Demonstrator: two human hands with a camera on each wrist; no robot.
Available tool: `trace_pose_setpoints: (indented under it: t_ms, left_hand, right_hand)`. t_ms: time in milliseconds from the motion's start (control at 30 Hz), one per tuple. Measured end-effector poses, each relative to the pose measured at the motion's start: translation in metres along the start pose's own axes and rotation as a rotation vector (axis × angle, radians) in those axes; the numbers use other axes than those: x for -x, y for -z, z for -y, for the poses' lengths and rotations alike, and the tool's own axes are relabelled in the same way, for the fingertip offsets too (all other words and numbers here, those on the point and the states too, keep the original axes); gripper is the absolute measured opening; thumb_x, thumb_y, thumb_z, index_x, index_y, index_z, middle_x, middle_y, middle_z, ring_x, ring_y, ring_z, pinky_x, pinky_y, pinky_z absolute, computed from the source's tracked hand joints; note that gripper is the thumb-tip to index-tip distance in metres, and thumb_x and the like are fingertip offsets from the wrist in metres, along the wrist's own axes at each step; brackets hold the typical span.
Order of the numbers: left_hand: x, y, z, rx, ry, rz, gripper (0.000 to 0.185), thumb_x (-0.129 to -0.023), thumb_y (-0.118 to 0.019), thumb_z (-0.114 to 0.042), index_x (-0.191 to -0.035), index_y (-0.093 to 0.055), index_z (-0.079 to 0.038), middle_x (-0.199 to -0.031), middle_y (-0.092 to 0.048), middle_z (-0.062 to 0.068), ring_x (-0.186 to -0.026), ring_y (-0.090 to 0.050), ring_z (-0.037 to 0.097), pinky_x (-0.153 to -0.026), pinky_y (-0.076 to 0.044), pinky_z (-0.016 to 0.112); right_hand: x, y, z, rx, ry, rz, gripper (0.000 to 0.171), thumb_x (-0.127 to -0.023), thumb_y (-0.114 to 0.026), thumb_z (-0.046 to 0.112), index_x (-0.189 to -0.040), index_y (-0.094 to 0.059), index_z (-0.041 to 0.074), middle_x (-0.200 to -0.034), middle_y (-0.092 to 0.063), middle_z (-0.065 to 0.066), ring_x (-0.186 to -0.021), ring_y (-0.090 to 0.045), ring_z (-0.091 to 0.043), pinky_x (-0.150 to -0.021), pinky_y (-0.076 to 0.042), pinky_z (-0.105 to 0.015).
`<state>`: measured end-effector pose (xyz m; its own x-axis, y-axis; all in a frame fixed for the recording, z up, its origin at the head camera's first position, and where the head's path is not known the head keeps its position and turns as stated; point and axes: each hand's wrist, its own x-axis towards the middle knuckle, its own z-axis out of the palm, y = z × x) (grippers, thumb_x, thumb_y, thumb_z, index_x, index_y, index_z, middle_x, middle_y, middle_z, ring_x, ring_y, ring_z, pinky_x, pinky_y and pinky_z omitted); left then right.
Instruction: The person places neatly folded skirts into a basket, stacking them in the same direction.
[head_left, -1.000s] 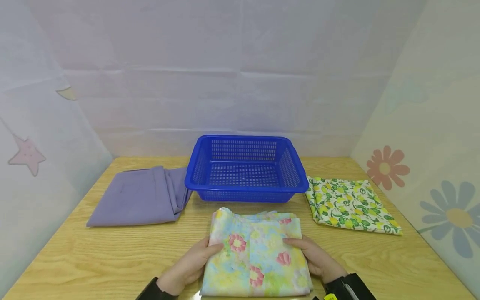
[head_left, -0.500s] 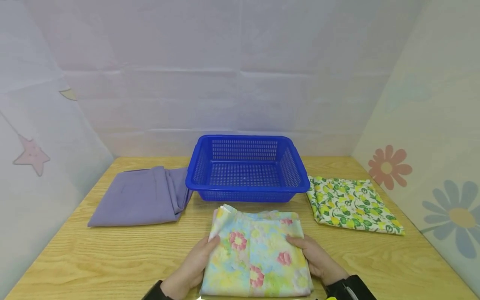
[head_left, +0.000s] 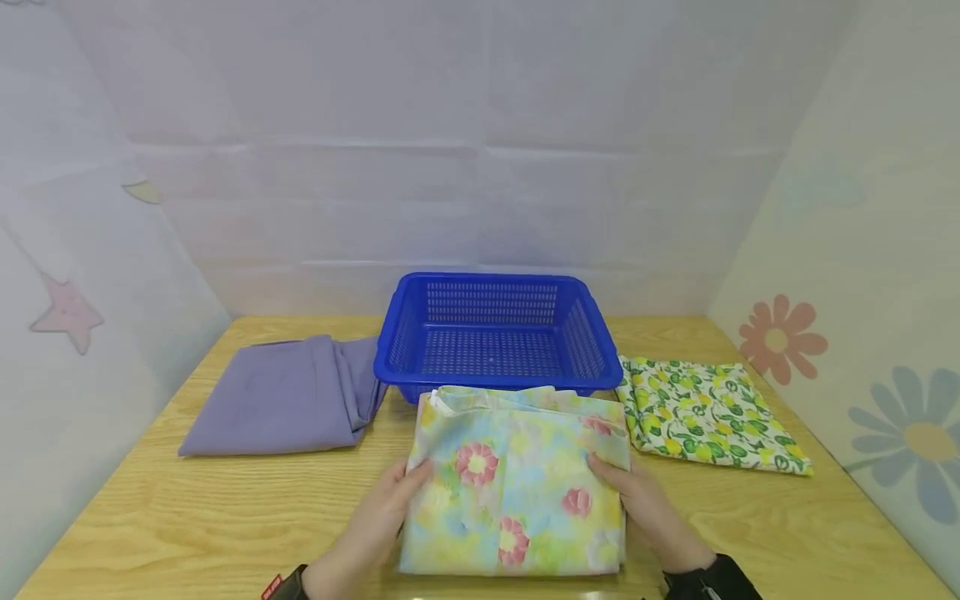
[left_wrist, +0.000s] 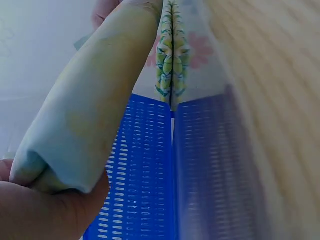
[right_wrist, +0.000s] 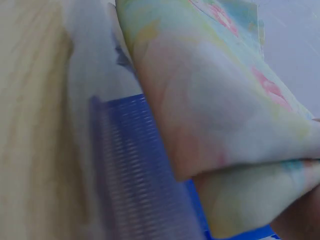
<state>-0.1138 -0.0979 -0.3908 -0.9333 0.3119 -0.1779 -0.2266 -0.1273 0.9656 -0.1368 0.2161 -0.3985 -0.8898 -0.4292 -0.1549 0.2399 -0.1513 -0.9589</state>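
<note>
I see a soft matt floral cloth with pastel print, a glossy blue plastic basket with perforated walls, a plain matt purple cloth, a lemon-print cloth, and a smooth wood-grain table.

Basket behind folded cloth (centre), plain cloth left, leafy cloth right

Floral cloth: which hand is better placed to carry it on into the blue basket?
Neither alone. The left hand and right hand grip opposite edges of the floral cloth, level, just before the blue basket.
</note>
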Motion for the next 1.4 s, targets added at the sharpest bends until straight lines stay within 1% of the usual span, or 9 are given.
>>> trace_pose_setpoints:
  t_ms: [167, 367, 533, 733, 900, 1033, 1100, 1200, 1400]
  left_hand:
    - [-0.005, 0.003, -0.028, -0.153, -0.086, -0.036, 0.048, -0.099, -0.045, -0.027, -0.13, -0.041, 0.008, -0.099, -0.065, 0.006, -0.086, -0.062, 0.011, -0.08, -0.051, 0.028]
    - [-0.019, 0.004, -0.06, -0.398, -0.327, -0.184, 0.029, -0.097, -0.05, -0.01, -0.125, -0.056, -0.002, -0.114, -0.062, 0.013, -0.097, -0.057, 0.014, -0.081, -0.047, 0.026]
    - [-0.04, 0.009, -0.087, -0.573, -0.501, -0.315, 0.022, -0.093, -0.058, -0.009, -0.114, -0.065, -0.005, -0.103, -0.066, 0.011, -0.087, -0.055, 0.017, -0.068, -0.045, 0.024]
    - [-0.065, 0.016, -0.106, -0.642, -0.613, -0.454, 0.024, -0.084, -0.06, 0.002, -0.105, -0.069, -0.005, -0.085, -0.06, 0.011, -0.067, -0.048, 0.018, -0.055, -0.037, 0.023]
    - [-0.083, 0.021, -0.111, -0.594, -0.644, -0.501, 0.028, -0.086, -0.056, 0.002, -0.11, -0.069, -0.006, -0.08, -0.059, 0.011, -0.055, -0.048, 0.013, -0.045, -0.038, 0.021]
    - [-0.1, 0.027, -0.107, -0.621, -0.643, -0.556, 0.03, -0.082, -0.056, 0.004, -0.109, -0.069, -0.001, -0.082, -0.065, 0.016, -0.059, -0.051, 0.013, -0.046, -0.039, 0.019]
    - [-0.107, 0.031, -0.101, -0.641, -0.627, -0.571, 0.032, -0.08, -0.055, 0.006, -0.108, -0.069, 0.002, -0.083, -0.066, 0.019, -0.06, -0.053, 0.013, -0.047, -0.039, 0.018]
    - [-0.114, 0.036, -0.089, -0.67, -0.573, -0.564, 0.033, -0.078, -0.054, 0.006, -0.108, -0.068, 0.004, -0.084, -0.067, 0.018, -0.062, -0.053, 0.013, -0.049, -0.04, 0.018]
    - [-0.121, 0.039, -0.07, -0.805, -0.481, -0.523, 0.027, -0.081, -0.057, 0.0, -0.106, -0.069, -0.001, -0.089, -0.068, 0.014, -0.062, -0.05, 0.018, -0.055, -0.038, 0.026]
  right_hand:
    - [-0.007, -0.004, 0.022, 0.062, 0.117, -0.05, 0.031, -0.101, -0.044, 0.022, -0.132, -0.035, 0.024, -0.111, -0.064, 0.013, -0.102, -0.063, -0.006, -0.087, -0.052, -0.024]
    - [-0.024, -0.015, 0.055, 0.182, 0.281, -0.253, 0.025, -0.1, -0.047, 0.022, -0.124, -0.043, 0.014, -0.101, -0.063, 0.014, -0.092, -0.063, -0.002, -0.078, -0.053, -0.019]
    - [-0.048, -0.019, 0.084, 0.415, 0.399, -0.42, 0.037, -0.1, -0.047, 0.029, -0.129, -0.041, 0.007, -0.103, -0.053, 0.017, -0.094, -0.055, 0.006, -0.08, -0.047, -0.011]
    - [-0.077, -0.015, 0.105, 0.433, 0.508, -0.455, 0.025, -0.1, -0.046, 0.028, -0.12, -0.052, 0.015, -0.104, -0.051, 0.018, -0.102, -0.048, 0.001, -0.087, -0.038, -0.013]
    - [-0.097, -0.013, 0.11, 0.385, 0.54, -0.484, 0.014, -0.1, -0.046, 0.026, -0.11, -0.057, 0.024, -0.1, -0.053, 0.02, -0.104, -0.044, -0.001, -0.091, -0.034, -0.019]
    - [-0.116, -0.011, 0.106, 0.328, 0.524, -0.504, 0.026, -0.099, -0.048, 0.017, -0.122, -0.058, 0.008, -0.098, -0.055, 0.025, -0.106, -0.045, 0.001, -0.092, -0.035, -0.018]
    - [-0.122, -0.008, 0.101, 0.376, 0.473, -0.537, 0.031, -0.099, -0.049, 0.018, -0.123, -0.056, -0.001, -0.093, -0.057, 0.024, -0.098, -0.047, 0.001, -0.084, -0.037, -0.017]
    - [-0.126, -0.003, 0.093, 0.47, 0.38, -0.567, 0.034, -0.099, -0.05, 0.018, -0.121, -0.057, -0.007, -0.098, -0.061, 0.01, -0.092, -0.046, -0.004, -0.075, -0.035, -0.019]
    - [-0.132, 0.009, 0.084, 0.517, 0.229, -0.504, 0.042, -0.1, -0.047, 0.021, -0.133, -0.049, -0.007, -0.14, -0.045, -0.021, -0.13, -0.039, -0.029, -0.105, -0.034, -0.04]
